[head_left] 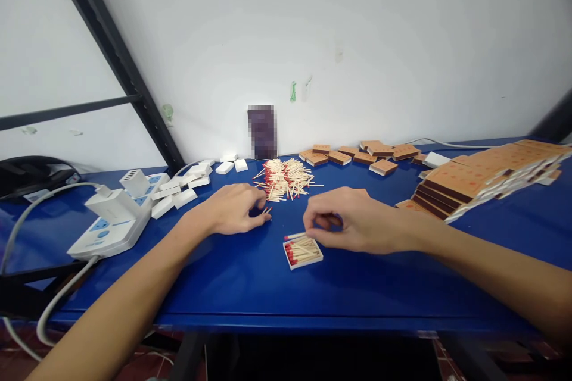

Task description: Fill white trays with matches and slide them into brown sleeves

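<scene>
A white matchbox tray (306, 263) lies on the blue table, filled with red-tipped matches (304, 249). Over its far edge, my right hand (346, 220) pinches a single match (295, 236), its red head pointing left. My left hand (236, 208) is curled to the left of the tray, with a few matches (267, 210) showing at the thumb and fingertips. Just beyond the left fingers spreads a loose pile of matches (286, 178). The inner fingers of both hands are partly hidden.
White box trays (179, 187) lie in a heap at left, beside a power strip (120, 226) with plugs and cables. Orange-brown matchbox sleeves (370, 152) lie along the wall, with large stacks (465, 178) at right. A blurred dark object (263, 131) leans on the wall.
</scene>
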`<state>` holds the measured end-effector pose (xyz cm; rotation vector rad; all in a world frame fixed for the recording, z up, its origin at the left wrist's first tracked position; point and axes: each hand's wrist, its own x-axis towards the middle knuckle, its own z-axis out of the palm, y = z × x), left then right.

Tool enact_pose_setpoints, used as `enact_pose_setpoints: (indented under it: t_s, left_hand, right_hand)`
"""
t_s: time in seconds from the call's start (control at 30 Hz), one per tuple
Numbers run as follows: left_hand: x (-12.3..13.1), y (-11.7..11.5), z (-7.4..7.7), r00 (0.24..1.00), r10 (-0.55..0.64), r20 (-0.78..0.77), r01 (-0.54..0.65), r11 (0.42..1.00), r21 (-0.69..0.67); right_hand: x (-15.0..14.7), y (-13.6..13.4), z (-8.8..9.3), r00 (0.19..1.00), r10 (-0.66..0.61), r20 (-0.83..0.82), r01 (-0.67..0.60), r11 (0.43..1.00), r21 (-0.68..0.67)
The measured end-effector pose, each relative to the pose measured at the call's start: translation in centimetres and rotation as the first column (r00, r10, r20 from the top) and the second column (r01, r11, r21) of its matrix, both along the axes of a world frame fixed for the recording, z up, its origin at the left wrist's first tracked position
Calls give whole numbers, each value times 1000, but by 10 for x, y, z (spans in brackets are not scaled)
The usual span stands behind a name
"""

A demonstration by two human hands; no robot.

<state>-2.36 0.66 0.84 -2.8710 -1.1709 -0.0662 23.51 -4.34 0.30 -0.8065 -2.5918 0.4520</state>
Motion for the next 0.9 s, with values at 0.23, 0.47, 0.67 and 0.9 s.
enact_pose_setpoints:
  t_s: [0.23, 0.47, 0.67, 0.9]
  left_hand:
    - [-2, -2, 1, 998, -38, 45, 48, 961, -271]
    - [-1, -2, 3, 997, -34, 70, 56, 939, -339]
    - [4, -7, 4, 995, -48, 82, 68, 962, -264]
    - [7, -12, 7, 971, -82, 226, 143, 953, -268]
  right_hand:
    - [-5, -8, -4, 994, 20, 111, -15, 999, -41]
    - [-7, -7, -10, 984, 50, 173, -45, 998, -34]
    - [-8, -3, -14, 989, -5, 151, 5, 1000, 1]
    - [-9, 2, -18, 985, -101, -137, 116, 988, 105]
